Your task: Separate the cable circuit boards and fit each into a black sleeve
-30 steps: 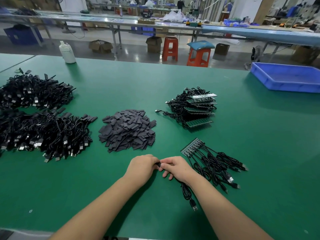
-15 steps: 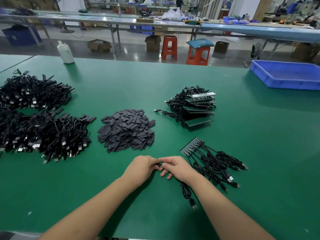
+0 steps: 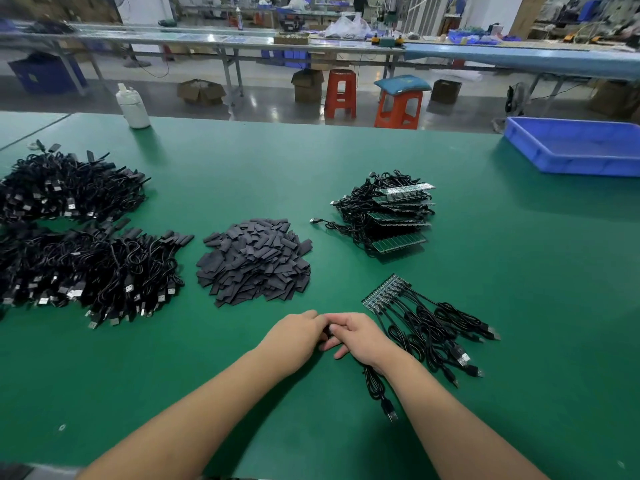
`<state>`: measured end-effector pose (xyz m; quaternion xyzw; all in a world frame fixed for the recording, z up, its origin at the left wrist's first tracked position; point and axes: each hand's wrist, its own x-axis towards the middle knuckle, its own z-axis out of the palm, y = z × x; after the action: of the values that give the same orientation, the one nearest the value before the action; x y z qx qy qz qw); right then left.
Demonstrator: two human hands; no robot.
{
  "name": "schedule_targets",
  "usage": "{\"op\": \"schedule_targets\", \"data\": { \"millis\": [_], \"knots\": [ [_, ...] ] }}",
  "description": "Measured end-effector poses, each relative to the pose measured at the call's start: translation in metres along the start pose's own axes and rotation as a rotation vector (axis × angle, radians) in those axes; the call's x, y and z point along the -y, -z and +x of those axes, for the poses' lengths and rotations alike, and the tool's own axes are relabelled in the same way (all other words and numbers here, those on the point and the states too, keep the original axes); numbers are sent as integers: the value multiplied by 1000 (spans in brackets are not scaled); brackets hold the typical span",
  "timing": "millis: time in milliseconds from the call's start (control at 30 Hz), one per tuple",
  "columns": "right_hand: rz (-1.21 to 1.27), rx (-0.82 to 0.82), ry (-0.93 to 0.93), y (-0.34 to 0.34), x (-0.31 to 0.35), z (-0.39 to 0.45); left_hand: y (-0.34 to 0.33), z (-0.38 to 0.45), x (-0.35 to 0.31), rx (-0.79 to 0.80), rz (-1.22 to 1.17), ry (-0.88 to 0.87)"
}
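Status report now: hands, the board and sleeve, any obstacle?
Left hand and right hand together, pinching a small black piece. Cable trails under right wrist. No obstacle seen.

I see bare desk [image 3: 519, 306] far right; sleeve pile [image 3: 254, 259] and cable panel [image 3: 426, 320] hem my hands [image 3: 329, 336].

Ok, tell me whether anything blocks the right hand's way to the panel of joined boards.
Nothing visible does. The right hand lies just left of the board panel, with only bare green mat between them; the panel's cables trail off right.
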<state>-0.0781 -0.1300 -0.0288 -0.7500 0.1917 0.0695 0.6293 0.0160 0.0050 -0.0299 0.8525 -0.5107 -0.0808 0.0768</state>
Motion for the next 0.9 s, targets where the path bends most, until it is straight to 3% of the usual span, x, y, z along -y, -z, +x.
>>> {"op": "schedule_targets", "data": {
  "millis": [167,300,400,533,800,900],
  "knots": [
    [39,-5,21,0,1,-1,9,0,-8,61,126,15],
    [117,-93,11,-1,0,-1,22,-4,-5,13,215,36],
    [22,-105,10,-5,0,-1,29,-5,-1,19,264,4],
    [-115,-104,23,-6,3,-3,32,-4,1,57,246,-63],
    [-164,-111,-3,-3,3,-5,30,-3,0,97,310,-132],
    [-140,-124,2,-4,3,-4,23,-5,3,19,203,-129]
  ]
}}
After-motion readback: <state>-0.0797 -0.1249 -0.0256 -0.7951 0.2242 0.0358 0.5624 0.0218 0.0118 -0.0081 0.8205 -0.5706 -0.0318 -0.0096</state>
